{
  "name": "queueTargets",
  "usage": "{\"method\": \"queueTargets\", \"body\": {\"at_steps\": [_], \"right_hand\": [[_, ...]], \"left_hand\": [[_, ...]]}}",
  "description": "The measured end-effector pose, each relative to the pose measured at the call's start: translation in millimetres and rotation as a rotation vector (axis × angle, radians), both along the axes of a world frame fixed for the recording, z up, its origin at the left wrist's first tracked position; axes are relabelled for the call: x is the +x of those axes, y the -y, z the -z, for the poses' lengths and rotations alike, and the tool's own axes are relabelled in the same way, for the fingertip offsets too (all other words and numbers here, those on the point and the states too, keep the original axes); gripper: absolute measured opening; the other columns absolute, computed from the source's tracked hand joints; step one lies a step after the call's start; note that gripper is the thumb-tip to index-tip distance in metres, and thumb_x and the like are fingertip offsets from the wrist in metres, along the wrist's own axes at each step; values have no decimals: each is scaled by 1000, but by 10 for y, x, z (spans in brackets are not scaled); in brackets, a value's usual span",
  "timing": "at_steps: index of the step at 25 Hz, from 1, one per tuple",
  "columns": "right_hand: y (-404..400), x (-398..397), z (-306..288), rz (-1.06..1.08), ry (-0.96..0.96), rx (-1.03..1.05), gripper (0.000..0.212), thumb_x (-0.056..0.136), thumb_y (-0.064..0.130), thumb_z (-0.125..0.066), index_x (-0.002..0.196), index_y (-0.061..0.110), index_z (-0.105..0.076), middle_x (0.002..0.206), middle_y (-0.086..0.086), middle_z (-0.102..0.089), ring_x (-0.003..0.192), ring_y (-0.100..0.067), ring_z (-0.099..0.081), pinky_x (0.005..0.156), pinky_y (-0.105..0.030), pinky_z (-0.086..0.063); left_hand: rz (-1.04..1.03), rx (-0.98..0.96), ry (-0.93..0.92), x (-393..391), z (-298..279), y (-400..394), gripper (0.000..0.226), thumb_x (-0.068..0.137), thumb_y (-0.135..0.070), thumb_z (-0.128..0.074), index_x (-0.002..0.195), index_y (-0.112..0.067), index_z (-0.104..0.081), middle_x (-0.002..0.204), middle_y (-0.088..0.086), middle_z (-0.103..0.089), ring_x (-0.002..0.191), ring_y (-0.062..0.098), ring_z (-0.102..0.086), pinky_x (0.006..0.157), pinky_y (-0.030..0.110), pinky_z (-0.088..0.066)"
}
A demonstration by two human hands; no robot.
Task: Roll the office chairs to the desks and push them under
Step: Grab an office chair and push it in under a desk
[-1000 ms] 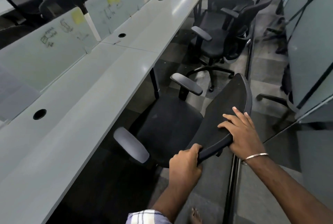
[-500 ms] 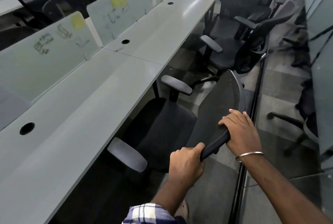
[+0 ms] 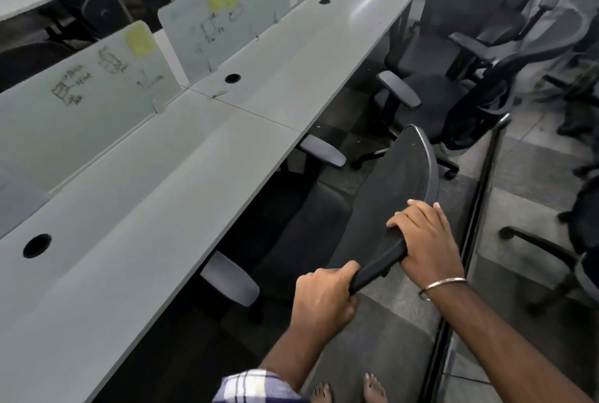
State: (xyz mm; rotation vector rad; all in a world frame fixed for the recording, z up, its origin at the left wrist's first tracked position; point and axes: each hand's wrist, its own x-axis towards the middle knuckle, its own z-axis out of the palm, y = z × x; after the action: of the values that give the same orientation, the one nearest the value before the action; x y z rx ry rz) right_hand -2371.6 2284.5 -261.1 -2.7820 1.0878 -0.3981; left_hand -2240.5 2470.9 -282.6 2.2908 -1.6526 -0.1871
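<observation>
Chair (image 3: 311,218) half under tabletop (image 3: 155,208).
Left hand (image 3: 324,299) and right hand (image 3: 424,240) both clamped on backrest (image 3: 398,188) top edge.

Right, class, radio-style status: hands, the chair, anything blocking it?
Left hand and right hand both grip chair backrest. Seat partly under desk. Armrests at desk edge, may catch. Next chair close behind.

Nothing here reads clearly: the near glass divider (image 3: 81,104) carries marker scribbles and little box sketches, the next divider (image 3: 223,26) more scrawl, all too blurred to make out.
</observation>
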Motion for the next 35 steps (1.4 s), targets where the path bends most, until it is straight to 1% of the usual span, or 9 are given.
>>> {"method": "queueTargets", "body": {"at_steps": [5,8,10,12,16,21,25,29,35], "right_hand": [[85,-152,-134,-293,-58,41,48,65,10,-62,109,28,-69,109,11,-61,124,-18,-52,127,-45,-18],[451,-274,-328,-411,185,418,53,64,2,-46,102,22,-77,108,9,-72,110,-14,-64,121,-31,-31],[732,-266,-393,-241,350,426,43,74,-3,-51,104,16,-77,113,1,-70,111,-20,-64,109,-39,-44],[952,-204,-361,-16,416,386,35,86,2,-67,120,12,-72,130,-8,-56,124,-27,-56,110,-34,-40],[1049,-9,-170,243,176,671,80,91,35,-74,158,24,-33,157,-14,-27,139,-34,-44,115,-38,-34],[1014,-3,-97,385,182,690,77,89,15,-52,159,39,-28,144,-19,-39,118,-43,-55,109,-45,-42],[988,-5,-145,415,244,713,78,87,11,-52,156,42,-34,136,-24,-49,118,-41,-55,106,-42,-42],[801,28,-160,423,268,681,89,89,10,-53,161,45,-16,135,-23,-48,102,-35,-54,96,-37,-44],[418,-73,-22,522,337,670,89,89,9,-55,164,33,-13,146,-22,-47,128,-40,-51,103,-43,-40]], "left_hand": [[-146,57,-32,-99,-32,-124,33,79,-44,-55,111,-38,-50,82,-10,-67,74,17,-66,61,39,-53],[-240,74,-101,-246,-89,-213,36,76,-37,-53,111,-40,-49,76,-9,-65,70,14,-64,63,39,-54],[-262,78,-118,-336,-88,-248,34,76,-36,-52,110,-38,-50,74,-8,-65,70,14,-64,62,39,-54],[-277,89,-129,-456,-72,-328,32,78,-36,-52,109,-38,-51,72,-9,-64,68,14,-62,61,38,-53],[-288,72,-124,-623,-104,-564,32,77,-39,-54,108,-43,-54,73,-14,-63,70,13,-61,58,34,-51],[-275,62,-122,-562,-147,-649,36,77,-36,-65,110,-46,-57,82,-22,-67,77,7,-64,62,32,-52],[-248,86,-139,-568,-166,-637,44,72,-36,-54,115,-46,-54,90,-21,-69,80,10,-66,67,34,-54],[-247,83,-188,-542,-77,-823,53,65,-46,-38,116,-46,-50,99,-23,-68,86,12,-65,69,35,-54],[-208,99,-127,-388,-51,-1212,47,70,-50,-39,116,-51,-49,102,-27,-65,89,8,-65,65,35,-52]]}}
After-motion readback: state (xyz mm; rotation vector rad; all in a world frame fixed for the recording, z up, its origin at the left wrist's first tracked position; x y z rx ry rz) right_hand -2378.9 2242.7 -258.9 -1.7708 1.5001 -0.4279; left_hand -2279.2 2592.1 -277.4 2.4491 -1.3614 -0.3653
